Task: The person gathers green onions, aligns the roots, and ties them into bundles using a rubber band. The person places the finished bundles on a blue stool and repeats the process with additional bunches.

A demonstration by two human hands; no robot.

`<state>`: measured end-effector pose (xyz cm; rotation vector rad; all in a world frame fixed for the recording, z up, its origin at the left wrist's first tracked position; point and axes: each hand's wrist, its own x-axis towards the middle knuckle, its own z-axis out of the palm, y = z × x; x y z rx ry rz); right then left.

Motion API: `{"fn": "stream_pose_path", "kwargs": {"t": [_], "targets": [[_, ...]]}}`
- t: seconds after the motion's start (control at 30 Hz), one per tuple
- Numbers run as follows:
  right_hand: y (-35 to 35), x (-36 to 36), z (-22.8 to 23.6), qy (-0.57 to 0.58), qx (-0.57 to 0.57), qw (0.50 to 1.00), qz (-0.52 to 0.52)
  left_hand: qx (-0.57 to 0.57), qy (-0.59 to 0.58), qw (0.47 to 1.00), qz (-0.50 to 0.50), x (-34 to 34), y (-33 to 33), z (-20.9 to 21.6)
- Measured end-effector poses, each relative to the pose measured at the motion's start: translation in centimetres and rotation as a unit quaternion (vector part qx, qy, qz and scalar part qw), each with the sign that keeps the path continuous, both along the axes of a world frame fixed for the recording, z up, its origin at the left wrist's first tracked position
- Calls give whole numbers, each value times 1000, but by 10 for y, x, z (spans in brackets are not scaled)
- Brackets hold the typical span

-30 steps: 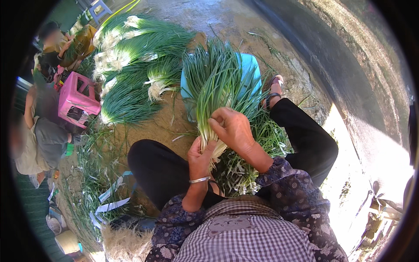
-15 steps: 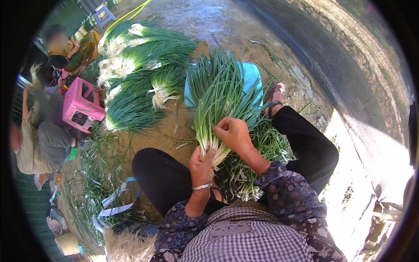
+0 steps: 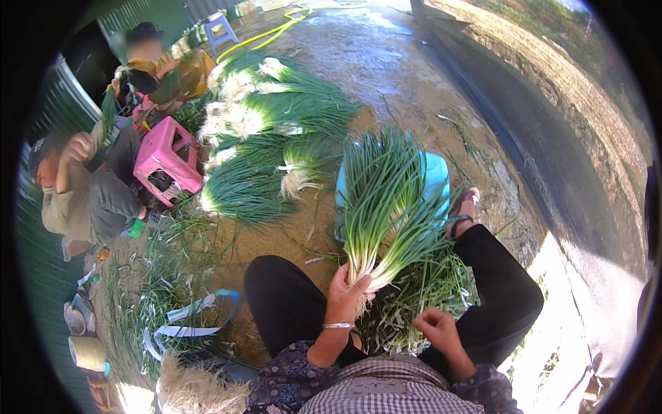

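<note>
My left hand (image 3: 347,293) is closed round the white root ends of a bunch of green onions (image 3: 369,265). Their long green leaves fan out away from me, over a light-blue plastic piece (image 3: 436,176) whose full shape is hidden. My right hand (image 3: 439,329) is apart from the bunch, lower and to the right, by my right knee. Its fingers are curled in, and whatever they may hold is hidden. Beneath both hands lies a heap of loose leaves and pale trimmings (image 3: 407,310) between my legs.
Bundled green onions (image 3: 262,117) lie in a large pile at the far left. Beside it stand a pink plastic stool (image 3: 167,162) and two seated people. A yellow hose (image 3: 265,38) runs behind. White-blue strips (image 3: 193,324) and scattered leaves cover the ground at left.
My right hand has left the bunch and drawn back down to the right, its fingers curled. My left hand keeps its hold. The whole view has shifted, with the scene appearing farther right.
</note>
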<state>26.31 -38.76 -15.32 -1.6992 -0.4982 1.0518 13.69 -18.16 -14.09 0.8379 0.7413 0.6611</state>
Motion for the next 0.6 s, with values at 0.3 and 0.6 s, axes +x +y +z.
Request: {"fn": "stream_pose_path", "kwargs": {"t": [0.3,0.6], "targets": [[20,-15,-7,-191,-14,953,236,16,-150,988,37,-6,45,106],[39,14,32,58,152,982,92,346,-118,927,78,37,87,213]]}}
